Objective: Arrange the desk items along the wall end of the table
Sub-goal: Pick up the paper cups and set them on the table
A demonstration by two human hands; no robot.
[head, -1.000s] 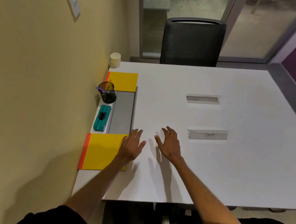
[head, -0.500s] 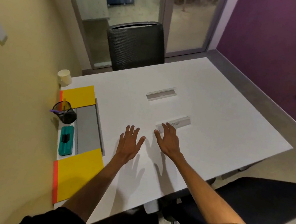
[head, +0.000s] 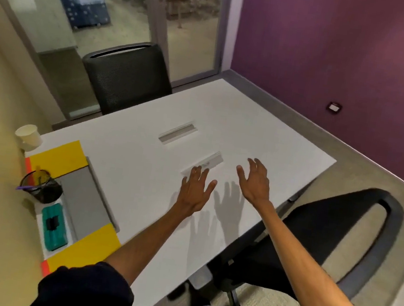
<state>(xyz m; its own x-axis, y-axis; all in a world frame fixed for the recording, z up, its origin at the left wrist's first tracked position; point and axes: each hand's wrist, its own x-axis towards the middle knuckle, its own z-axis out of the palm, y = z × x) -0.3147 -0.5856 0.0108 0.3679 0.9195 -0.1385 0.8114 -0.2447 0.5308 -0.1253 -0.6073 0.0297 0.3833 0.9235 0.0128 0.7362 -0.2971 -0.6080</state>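
Along the yellow wall the desk items stand in a row on the white table [head: 263,136]: a paper cup [head: 27,136], a yellow folder [head: 60,156], a black mesh pen holder [head: 41,185], a grey closed laptop [head: 87,202], a teal eraser [head: 54,226] and a second yellow folder [head: 88,248]. My left hand [head: 196,190] hovers open over the table middle, fingertips at the nearer grey cable slot [head: 207,162]. Empty and open, my right hand [head: 254,180] is raised to the right of it.
A second cable slot [head: 177,133] lies farther back. A black mesh chair [head: 126,76] stands at the far side, another black chair [head: 335,238] at the near right. Glass doors are behind, a purple wall on the right.
The view has swung right and away from the wall. Both hands moved from beside the near yellow folder toward the table middle, and the right hand lifted off to the right.
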